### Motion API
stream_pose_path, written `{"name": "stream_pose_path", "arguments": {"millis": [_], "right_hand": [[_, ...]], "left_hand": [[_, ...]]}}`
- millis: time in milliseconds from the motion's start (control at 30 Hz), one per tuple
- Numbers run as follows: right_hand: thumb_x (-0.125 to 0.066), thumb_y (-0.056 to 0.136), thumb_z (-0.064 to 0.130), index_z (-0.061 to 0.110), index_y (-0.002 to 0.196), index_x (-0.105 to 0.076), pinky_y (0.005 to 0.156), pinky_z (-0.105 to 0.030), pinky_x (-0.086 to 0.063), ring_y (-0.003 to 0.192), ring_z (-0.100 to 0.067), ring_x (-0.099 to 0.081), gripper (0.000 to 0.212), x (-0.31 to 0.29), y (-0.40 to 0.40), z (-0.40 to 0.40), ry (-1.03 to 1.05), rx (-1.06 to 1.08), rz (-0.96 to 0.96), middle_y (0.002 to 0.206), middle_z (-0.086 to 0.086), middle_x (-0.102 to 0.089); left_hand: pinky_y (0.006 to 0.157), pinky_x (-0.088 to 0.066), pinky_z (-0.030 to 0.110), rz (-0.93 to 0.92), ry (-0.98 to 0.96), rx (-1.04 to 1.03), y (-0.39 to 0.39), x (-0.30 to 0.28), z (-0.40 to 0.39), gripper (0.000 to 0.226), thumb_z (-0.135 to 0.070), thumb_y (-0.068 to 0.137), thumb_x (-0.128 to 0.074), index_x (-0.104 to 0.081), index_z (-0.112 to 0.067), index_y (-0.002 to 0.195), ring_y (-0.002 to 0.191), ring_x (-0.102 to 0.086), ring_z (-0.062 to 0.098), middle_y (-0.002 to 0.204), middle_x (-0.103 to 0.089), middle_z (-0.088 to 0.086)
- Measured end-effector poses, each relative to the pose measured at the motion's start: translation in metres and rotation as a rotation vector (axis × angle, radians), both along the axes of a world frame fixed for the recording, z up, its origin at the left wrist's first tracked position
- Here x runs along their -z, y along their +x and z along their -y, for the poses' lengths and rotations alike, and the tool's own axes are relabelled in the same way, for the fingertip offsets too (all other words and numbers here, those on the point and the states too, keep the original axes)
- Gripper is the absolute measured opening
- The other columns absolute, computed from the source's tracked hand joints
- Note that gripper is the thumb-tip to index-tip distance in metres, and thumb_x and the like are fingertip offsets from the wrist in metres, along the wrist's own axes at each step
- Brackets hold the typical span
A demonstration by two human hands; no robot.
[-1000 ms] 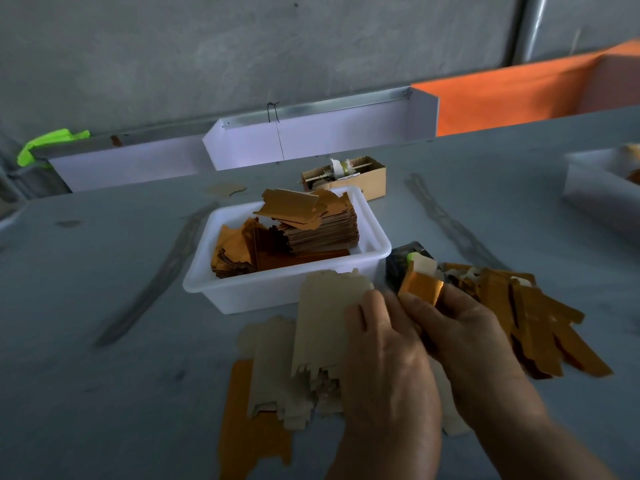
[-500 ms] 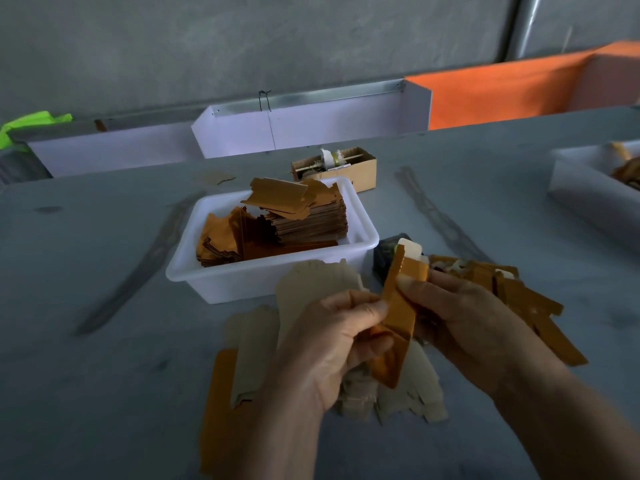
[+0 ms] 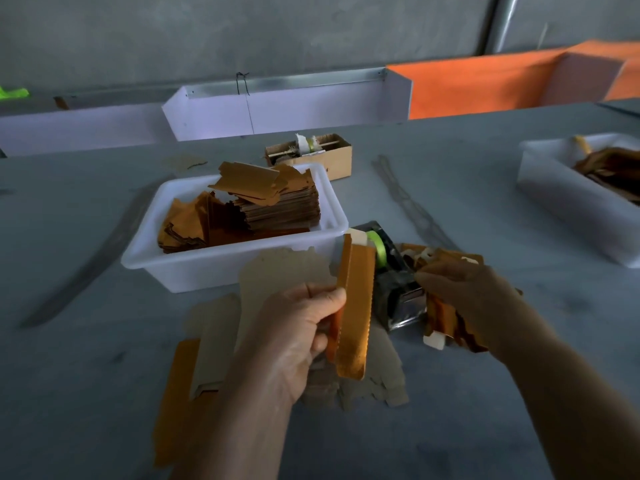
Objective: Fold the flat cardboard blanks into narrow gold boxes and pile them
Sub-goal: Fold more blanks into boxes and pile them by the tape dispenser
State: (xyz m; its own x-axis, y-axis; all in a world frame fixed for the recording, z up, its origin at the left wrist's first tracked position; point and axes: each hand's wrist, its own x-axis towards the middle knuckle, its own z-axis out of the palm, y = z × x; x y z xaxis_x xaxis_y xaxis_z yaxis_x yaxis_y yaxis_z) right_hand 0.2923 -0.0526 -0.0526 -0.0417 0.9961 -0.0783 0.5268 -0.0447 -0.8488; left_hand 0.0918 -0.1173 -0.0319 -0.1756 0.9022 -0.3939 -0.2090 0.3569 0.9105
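Gripping a narrow gold box (image 3: 354,308) between thumb and curled fingers, the left hand (image 3: 294,336) held it upright above the grey table (image 3: 104,341), long side roughly vertical, a pale tab showing at its top end. The right hand (image 3: 467,292) was off to the right, apart from that box, fingers bent down over the tape dispenser (image 3: 394,289) and the pile of folded gold boxes (image 3: 446,323) beside it; could not tell whether it gripped anything there, blurred. Tape dispenser was dark with a green roll, standing just right of the held box. Under the left hand a loose heap of flat cardboard blanks (image 3: 277,282) lay brown side up on the table, a few gold side up at the lower left. Behind them a white plastic tub (image 3: 214,268) held a tall stack of more blanks plus some loose gold ones leaning at its left. A small brown carton (image 3: 332,157) with odds and ends sat just behind the tub. Second white tub (image 3: 568,188) was at the far right edge, well apart, with dark gold pieces inside. White trough (image 3: 277,112) and orange panel (image 3: 485,81) ran along the back wall.
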Motion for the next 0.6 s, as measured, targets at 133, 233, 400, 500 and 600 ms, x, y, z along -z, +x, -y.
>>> {"name": "stream_pose_path", "arguments": {"millis": [133,233,400,500,600], "right_hand": [[-0.062,0.086,0.037,0.040,0.071,-0.062,0.045,-0.010,-0.038,0.059,0.001,-0.060,0.015,0.000,-0.008,-0.006,0.006,-0.037,0.044,0.070,0.012,-0.062],[-0.062,0.087,0.038,0.038,0.070,-0.058,0.037,-0.003,-0.034,0.052,0.005,-0.057,0.017,0.003,-0.014,-0.010,-0.032,-0.054,0.096,0.068,0.013,-0.061],[-0.064,0.087,0.033,0.031,0.077,-0.063,0.047,-0.012,-0.037,0.067,-0.005,-0.059,0.010,0.006,-0.018,-0.015,-0.094,-0.031,0.049,0.076,0.007,-0.064],[-0.065,0.087,0.024,0.027,0.078,-0.066,0.058,-0.022,-0.043,0.076,-0.015,-0.062,0.009,0.006,-0.022,-0.013,-0.061,-0.012,-0.034,0.083,-0.001,-0.067],[-0.064,0.087,0.023,0.025,0.079,-0.068,0.061,-0.025,-0.046,0.074,-0.017,-0.062,0.009,0.005,-0.024,-0.005,0.002,0.060,-0.170,0.082,-0.002,-0.067]], "left_hand": [[0.036,-0.035,0.014,-0.003,-0.001,0.011,0.000,-0.001,0.001,0.008,-0.013,0.083,-0.066,-0.065,-0.011,0.076,0.051,-0.046,0.012,0.056,-0.061,-0.001],[0.036,-0.036,0.014,-0.009,0.004,0.012,0.001,-0.001,0.001,0.007,-0.012,0.084,-0.066,-0.064,-0.010,0.077,0.046,-0.051,0.008,0.055,-0.061,-0.003],[0.037,-0.036,0.013,-0.007,0.000,0.022,0.001,-0.001,0.002,0.006,-0.011,0.084,-0.065,-0.063,-0.010,0.079,0.045,-0.054,0.006,0.057,-0.062,-0.003],[0.036,-0.036,0.014,-0.015,0.000,0.014,0.002,0.000,0.002,0.007,-0.012,0.085,-0.065,-0.064,-0.011,0.078,0.046,-0.052,0.008,0.057,-0.062,-0.002],[0.036,-0.035,0.014,-0.010,0.000,0.005,0.003,0.000,0.002,0.008,-0.011,0.085,-0.065,-0.063,-0.010,0.078,0.044,-0.050,0.006,0.055,-0.061,-0.004]]}}
